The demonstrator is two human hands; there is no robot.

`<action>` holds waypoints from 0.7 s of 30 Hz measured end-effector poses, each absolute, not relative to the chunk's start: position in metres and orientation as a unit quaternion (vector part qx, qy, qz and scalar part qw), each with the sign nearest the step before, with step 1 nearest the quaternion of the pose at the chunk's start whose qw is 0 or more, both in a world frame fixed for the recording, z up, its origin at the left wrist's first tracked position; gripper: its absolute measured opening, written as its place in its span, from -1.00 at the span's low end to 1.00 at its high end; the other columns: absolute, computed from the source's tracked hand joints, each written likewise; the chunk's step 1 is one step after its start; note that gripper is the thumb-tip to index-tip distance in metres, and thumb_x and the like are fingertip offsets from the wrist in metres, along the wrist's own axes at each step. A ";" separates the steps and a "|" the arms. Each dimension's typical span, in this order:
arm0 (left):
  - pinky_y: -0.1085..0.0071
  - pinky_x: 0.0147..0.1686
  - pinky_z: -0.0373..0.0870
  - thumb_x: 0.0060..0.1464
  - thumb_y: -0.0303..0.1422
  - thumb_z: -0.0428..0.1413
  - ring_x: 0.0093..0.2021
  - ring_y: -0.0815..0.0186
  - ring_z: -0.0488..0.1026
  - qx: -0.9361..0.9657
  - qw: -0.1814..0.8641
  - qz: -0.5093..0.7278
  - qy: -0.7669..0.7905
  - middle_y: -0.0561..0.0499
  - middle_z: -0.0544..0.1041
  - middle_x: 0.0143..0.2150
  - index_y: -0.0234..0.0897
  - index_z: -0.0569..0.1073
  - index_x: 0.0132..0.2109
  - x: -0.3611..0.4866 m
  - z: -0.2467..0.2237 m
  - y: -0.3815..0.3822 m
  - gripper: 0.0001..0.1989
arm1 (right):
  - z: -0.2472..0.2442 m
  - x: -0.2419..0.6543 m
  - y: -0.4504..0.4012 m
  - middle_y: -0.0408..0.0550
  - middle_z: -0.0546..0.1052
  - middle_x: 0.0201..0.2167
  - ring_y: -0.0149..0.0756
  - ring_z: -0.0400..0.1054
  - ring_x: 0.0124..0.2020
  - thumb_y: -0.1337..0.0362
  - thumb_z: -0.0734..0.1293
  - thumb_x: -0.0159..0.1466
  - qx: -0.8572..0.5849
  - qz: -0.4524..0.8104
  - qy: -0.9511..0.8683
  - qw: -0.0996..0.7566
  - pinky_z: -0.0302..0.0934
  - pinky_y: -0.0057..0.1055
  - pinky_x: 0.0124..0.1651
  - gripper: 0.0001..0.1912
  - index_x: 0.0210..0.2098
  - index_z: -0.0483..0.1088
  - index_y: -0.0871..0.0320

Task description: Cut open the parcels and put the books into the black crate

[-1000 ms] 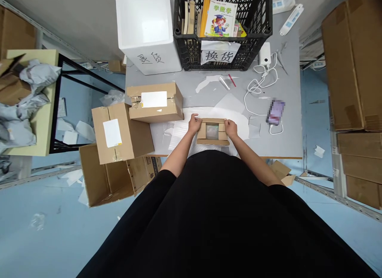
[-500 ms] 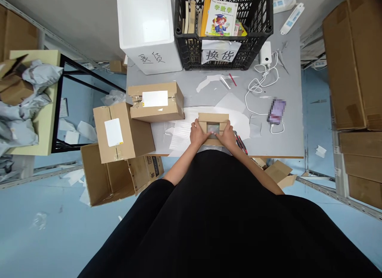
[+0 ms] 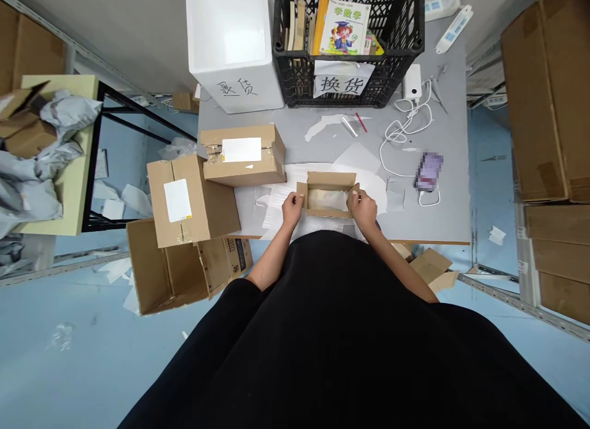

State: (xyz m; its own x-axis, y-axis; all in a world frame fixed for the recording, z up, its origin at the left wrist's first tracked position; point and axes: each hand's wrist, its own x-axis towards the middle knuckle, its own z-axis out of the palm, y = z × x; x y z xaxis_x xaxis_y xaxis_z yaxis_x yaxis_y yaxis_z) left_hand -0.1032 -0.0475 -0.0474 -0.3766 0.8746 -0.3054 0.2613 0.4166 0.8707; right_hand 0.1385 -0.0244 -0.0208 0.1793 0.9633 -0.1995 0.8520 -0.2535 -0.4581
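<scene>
Left of the small box, a labelled, square-edged cardboard carton (image 3: 182, 208) sits near a flatter carton (image 3: 244, 158). The left hand (image 3: 292, 209) pinches the small box's left flap (image 3: 302, 188). The small cardboard box (image 3: 330, 177), on the desk (image 3: 433, 223), has newly opened flaps, exposing pale contents (image 3: 330, 200). The right hand (image 3: 364, 209) grips its right end.
</scene>
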 end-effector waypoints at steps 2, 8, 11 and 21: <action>0.42 -0.27 0.30 0.16 -0.22 0.11 -0.42 0.38 0.27 0.355 0.438 0.384 0.731 0.13 0.24 -0.50 -0.21 0.23 -0.48 -0.110 -0.053 -0.049 -0.69 | -0.030 0.151 -0.022 0.10 0.53 -0.38 -0.12 0.38 -0.30 0.07 0.08 0.41 -0.771 0.249 -0.561 0.169 0.19 -0.30 -0.20 -0.60 -0.28 0.43 0.15; 0.44 -0.28 0.38 0.08 -0.19 0.18 -0.36 0.39 0.37 0.195 0.611 0.377 0.668 0.07 0.40 -0.40 -0.24 0.34 -0.40 -0.110 -0.067 -0.053 -0.75 | -0.066 0.169 -0.028 -0.14 0.42 -0.50 -0.32 0.29 -0.42 0.04 0.17 0.33 -0.740 0.494 -0.352 0.292 0.26 -0.39 -0.28 -0.67 -0.45 0.31 0.11; 0.48 -0.31 0.37 0.07 -0.21 0.19 -0.36 0.41 0.40 0.147 0.616 0.376 0.677 0.07 0.43 -0.37 -0.23 0.37 -0.28 -0.103 -0.073 -0.055 -0.79 | -0.079 0.163 -0.030 -0.16 0.47 -0.43 -0.35 0.36 -0.40 0.06 0.21 0.30 -0.697 0.584 -0.248 0.335 0.32 -0.38 -0.24 -0.73 -0.35 0.35 0.12; 0.46 -0.26 0.35 0.13 -0.11 0.15 -0.28 0.39 0.47 0.145 0.620 0.354 0.685 0.02 0.52 -0.22 -0.20 0.34 0.03 -0.094 -0.085 -0.058 -0.60 | -0.078 0.145 -0.027 -0.27 0.39 -0.49 -0.38 0.30 -0.49 0.09 0.27 0.20 -0.713 0.583 -0.217 0.324 0.21 -0.48 -0.42 -0.78 -0.24 0.24 0.07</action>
State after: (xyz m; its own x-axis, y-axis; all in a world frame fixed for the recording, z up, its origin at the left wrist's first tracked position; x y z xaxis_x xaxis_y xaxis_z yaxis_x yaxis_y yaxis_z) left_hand -0.0936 -0.0576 -0.0849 -0.1898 0.6376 -0.7466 -0.2411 0.7069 0.6650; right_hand 0.1446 -0.0273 -0.0784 0.2268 0.6868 -0.6905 -0.0673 -0.6963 -0.7146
